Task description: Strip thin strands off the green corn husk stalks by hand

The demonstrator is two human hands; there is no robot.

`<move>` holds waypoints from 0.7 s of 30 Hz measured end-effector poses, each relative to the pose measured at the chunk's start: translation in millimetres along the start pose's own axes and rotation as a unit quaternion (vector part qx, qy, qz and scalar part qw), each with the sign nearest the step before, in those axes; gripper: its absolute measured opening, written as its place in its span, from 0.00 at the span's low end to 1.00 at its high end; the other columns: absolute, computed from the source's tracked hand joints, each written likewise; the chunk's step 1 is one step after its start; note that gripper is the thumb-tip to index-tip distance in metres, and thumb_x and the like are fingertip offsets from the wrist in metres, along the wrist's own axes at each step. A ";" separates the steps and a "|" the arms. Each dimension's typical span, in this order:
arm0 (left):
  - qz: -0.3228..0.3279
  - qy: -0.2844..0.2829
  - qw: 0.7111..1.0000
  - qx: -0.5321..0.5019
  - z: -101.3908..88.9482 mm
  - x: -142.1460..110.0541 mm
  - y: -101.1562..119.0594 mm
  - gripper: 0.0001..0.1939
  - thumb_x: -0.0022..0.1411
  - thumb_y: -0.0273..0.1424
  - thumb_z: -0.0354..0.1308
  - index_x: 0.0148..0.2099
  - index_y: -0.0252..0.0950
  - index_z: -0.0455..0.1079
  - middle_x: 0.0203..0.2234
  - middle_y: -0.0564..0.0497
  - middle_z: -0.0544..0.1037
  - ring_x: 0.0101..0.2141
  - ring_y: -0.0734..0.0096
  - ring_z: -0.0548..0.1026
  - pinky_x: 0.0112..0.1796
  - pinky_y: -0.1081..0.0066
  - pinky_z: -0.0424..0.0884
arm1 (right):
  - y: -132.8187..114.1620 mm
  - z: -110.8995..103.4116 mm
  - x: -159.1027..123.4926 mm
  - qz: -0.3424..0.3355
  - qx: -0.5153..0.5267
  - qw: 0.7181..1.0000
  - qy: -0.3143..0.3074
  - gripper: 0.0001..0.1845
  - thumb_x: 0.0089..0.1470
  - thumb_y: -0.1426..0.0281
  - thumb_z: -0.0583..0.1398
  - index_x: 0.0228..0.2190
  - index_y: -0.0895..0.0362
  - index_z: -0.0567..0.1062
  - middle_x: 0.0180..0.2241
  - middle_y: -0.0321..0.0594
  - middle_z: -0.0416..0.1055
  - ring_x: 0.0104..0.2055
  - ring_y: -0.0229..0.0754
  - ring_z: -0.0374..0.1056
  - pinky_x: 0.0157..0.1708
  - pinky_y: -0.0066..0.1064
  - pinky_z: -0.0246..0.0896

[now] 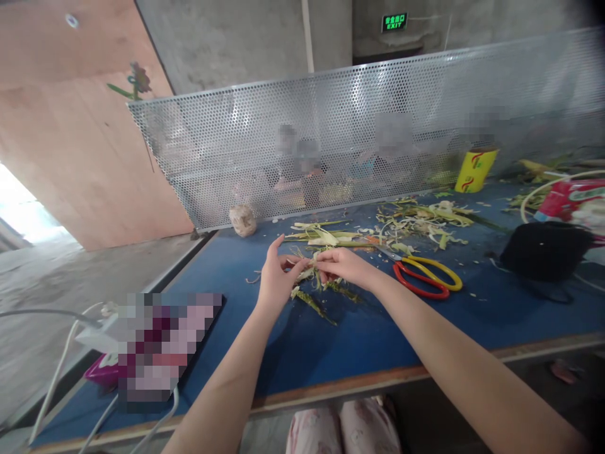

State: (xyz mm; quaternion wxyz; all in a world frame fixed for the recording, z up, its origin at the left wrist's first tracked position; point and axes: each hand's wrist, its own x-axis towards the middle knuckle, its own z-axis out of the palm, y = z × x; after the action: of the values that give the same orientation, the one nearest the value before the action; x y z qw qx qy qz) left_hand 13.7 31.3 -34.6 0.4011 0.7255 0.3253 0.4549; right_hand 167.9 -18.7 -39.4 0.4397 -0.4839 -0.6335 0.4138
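My left hand and my right hand meet over the blue table, fingertips pinched close together. Between them is a small pale plant piece, partly hidden by the fingers. Just below the hands lie green plant sprigs with pale ends. Long yellow-green stalks and leaves are spread behind my fingers. To the right of my right hand, scissors with one red and one yellow handle loop lie on the table, blades pointing left toward the stalks.
A perforated metal screen stands along the table's back edge. Peelings lie in a heap back right, near a yellow container. A black item sits at right. Left are a blurred-out device, cables and a pale lump.
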 end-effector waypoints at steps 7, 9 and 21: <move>-0.014 -0.020 0.999 -0.038 1.5 1.1 0.4 0.35 0.46 0.34 0.60 0.55 0.34 0.53 0.18 0.56 0.70 0.15 0.79 0.64 0.18 0.78 0.60 | 4.4 0.6 2.7 -0.006 0.005 1.000 0.021 0.16 0.48 0.56 0.55 0.23 0.57 0.68 0.16 0.33 0.65 0.19 0.33 0.59 0.19 0.25 0.51; -0.031 -0.007 0.998 -0.055 1.2 2.8 0.2 0.36 0.45 0.35 0.61 0.55 0.32 0.53 0.16 0.58 0.68 0.14 0.80 0.63 0.17 0.78 0.60 | 5.7 0.3 3.9 -0.025 0.002 0.999 0.030 0.16 0.48 0.57 0.55 0.22 0.57 0.67 0.16 0.32 0.64 0.18 0.32 0.58 0.18 0.24 0.49; -0.129 -0.038 0.984 -0.114 4.5 0.1 -1.1 0.58 0.37 0.30 0.67 0.61 0.28 0.31 0.32 0.44 0.75 0.28 0.70 0.73 0.22 0.75 0.67 | 10.3 -2.5 6.7 -0.034 0.057 0.995 0.078 0.14 0.45 0.59 0.58 0.26 0.57 0.67 0.21 0.35 0.67 0.18 0.31 0.56 0.19 0.25 0.50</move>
State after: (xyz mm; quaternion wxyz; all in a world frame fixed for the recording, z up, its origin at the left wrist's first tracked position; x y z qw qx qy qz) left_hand 17.8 30.6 -36.7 0.5485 0.6441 0.3467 0.4050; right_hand 171.9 -10.0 -47.5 0.5284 -0.4671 -0.5889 0.3947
